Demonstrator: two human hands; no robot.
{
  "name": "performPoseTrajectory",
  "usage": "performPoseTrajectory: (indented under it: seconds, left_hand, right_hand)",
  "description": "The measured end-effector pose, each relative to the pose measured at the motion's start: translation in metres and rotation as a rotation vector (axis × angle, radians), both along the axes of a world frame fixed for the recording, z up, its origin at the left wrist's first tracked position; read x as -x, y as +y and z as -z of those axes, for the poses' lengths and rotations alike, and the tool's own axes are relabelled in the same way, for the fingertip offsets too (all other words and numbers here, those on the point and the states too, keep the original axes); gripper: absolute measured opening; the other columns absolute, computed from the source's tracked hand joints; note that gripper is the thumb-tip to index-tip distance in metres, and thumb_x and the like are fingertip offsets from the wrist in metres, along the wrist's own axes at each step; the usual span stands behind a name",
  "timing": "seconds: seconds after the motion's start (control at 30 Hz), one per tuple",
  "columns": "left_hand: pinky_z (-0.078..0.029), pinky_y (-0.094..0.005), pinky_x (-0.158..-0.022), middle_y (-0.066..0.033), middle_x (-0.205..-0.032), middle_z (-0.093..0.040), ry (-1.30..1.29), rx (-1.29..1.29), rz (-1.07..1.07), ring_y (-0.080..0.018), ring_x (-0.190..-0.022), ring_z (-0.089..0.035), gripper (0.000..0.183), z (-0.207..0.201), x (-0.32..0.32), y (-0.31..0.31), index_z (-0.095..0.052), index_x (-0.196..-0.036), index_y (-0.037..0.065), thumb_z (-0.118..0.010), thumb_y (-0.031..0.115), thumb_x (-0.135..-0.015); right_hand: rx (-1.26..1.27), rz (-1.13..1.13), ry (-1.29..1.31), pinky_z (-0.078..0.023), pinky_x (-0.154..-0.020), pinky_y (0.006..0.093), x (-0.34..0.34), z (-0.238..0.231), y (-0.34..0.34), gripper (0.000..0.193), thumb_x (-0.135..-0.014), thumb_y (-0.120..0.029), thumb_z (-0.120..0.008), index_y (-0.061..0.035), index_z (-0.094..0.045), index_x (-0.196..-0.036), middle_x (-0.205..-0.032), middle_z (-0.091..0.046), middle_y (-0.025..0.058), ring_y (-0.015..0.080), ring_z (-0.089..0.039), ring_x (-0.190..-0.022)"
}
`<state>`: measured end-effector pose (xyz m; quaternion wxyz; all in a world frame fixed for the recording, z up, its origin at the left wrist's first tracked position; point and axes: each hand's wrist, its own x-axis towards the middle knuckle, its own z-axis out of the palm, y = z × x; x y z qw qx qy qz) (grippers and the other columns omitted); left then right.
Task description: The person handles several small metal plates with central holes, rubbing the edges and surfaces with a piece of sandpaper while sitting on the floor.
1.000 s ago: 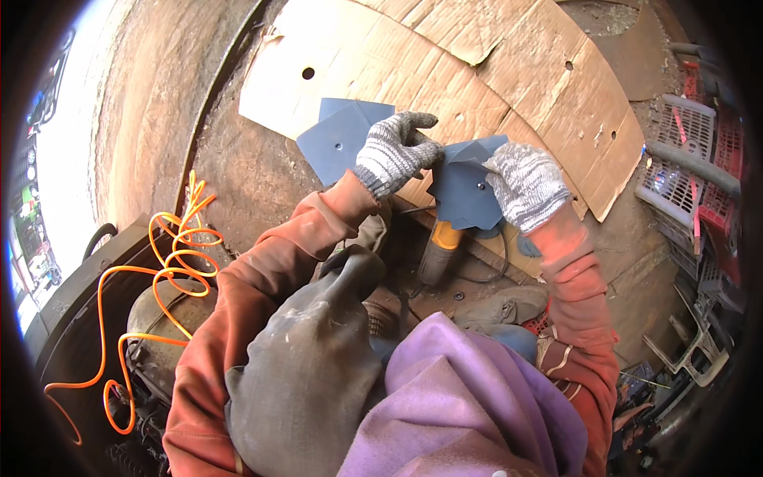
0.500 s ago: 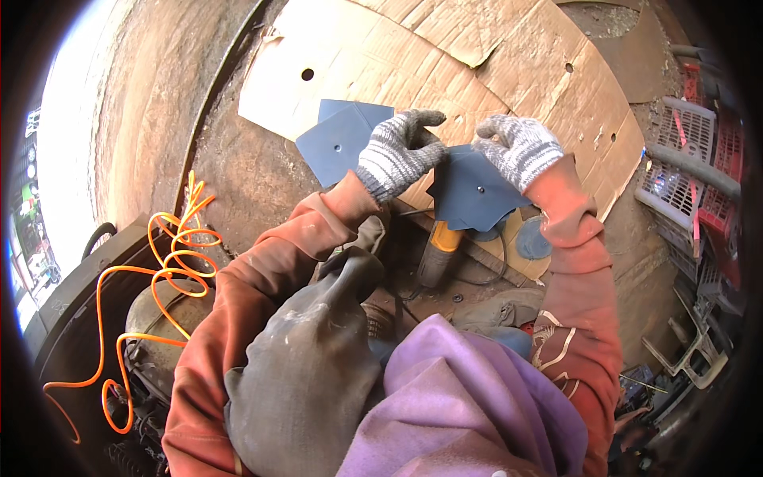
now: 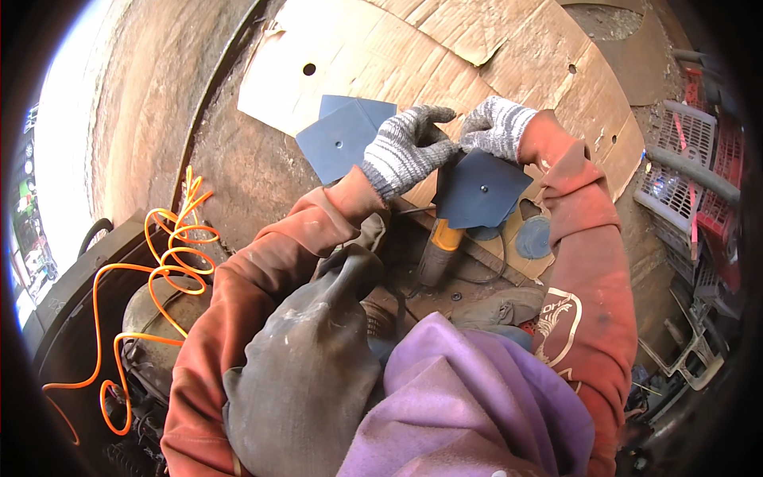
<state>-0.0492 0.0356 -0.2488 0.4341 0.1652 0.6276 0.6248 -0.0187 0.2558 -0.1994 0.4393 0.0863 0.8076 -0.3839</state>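
Observation:
Both my hands wear grey-and-white knit gloves. A stack of blue-grey square sheets [image 3: 481,203] with a small metal piece at its centre lies over the head of a yellow-and-black power tool [image 3: 437,256]. At the stack's upper edge, my right hand [image 3: 499,129] is closed, its fingertips pinching at the sheets. My left hand [image 3: 409,151] is at the stack's upper left, thumb and fingers apart, the thumb tip close to the right fingertips. More blue-grey sheets [image 3: 338,143], the top one with a centre hole, lie to its left on cardboard. The tool's head is hidden.
A large cardboard sheet [image 3: 358,60] covers the ground ahead. Round blue discs [image 3: 533,238] lie right of the tool, whose black cord loops beside it. An orange coiled hose [image 3: 99,318] runs at the left. Grey and red plastic crates [image 3: 685,135] stand at the right.
My right hand has moved left along the stack's top edge, toward my left thumb. The fanned sheets look more evenly lined up. My left hand has shifted slightly right.

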Motion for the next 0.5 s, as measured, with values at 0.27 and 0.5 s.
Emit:
performPoseTrajectory:
  seconds: [0.27, 0.5]
  left_hand:
    - [-0.056, -0.0280, -0.081, -0.0100, -0.094, -0.073, -0.069, 0.011, -0.034, -0.0137, -0.088, -0.069, 0.050, 0.004, -0.003, -0.008, -0.054, -0.133, -0.005, -0.076, 0.006, -0.089]
    - [-0.056, -0.0270, -0.080, -0.0097, -0.093, -0.072, -0.062, 0.105, -0.009, -0.0132, -0.086, -0.069, 0.048, -0.003, -0.003, -0.011, -0.055, -0.132, -0.004, -0.075, 0.003, -0.088]
  right_hand:
    - [0.112, 0.226, 0.018, -0.053, -0.069, 0.0305, -0.019, 0.015, 0.003, 0.020, -0.092, -0.019, -0.069, -0.0017, -0.075, -0.099, -0.085, -0.074, 0.0072, 0.0122, -0.064, -0.076]
    - [0.054, 0.263, 0.005, -0.054, -0.071, 0.0302, -0.025, 0.021, 0.009, 0.019, -0.092, -0.016, -0.067, -0.0007, -0.075, -0.100, -0.086, -0.074, 0.0072, 0.0131, -0.065, -0.077]
